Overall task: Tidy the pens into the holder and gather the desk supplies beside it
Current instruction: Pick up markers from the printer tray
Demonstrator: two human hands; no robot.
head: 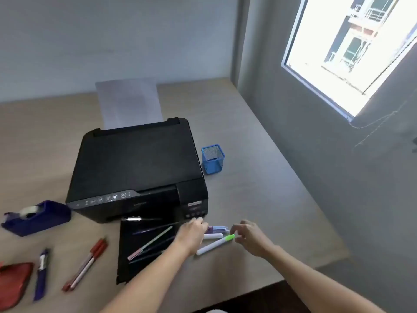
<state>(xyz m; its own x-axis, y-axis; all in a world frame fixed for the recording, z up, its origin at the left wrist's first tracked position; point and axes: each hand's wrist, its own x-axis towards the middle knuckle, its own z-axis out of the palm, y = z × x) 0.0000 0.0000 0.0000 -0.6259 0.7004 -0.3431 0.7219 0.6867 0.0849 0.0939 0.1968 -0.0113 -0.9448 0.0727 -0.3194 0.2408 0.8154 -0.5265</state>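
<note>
The blue mesh pen holder (pixel 213 159) stands empty to the right of the printer. In front of the printer, three markers lie side by side on the desk: a purple pen (pixel 218 228), a white marker (pixel 214 236) and a white marker with a green cap (pixel 214 245). My left hand (pixel 191 233) is curled over their left ends, and its grip is hidden. My right hand (pixel 248 236) pinches the green cap with its fingertips. A pink and green pen (pixel 150 242) and some dark pens lie on the printer's black output tray (pixel 135 269).
The black printer (pixel 137 168) fills the middle of the desk. A dark blue tape dispenser (pixel 33 216) sits at the left. Two red pens (pixel 86 264), a blue marker (pixel 41 272) and a red object (pixel 13 283) lie at the front left. The desk edge (pixel 316 267) runs at the right.
</note>
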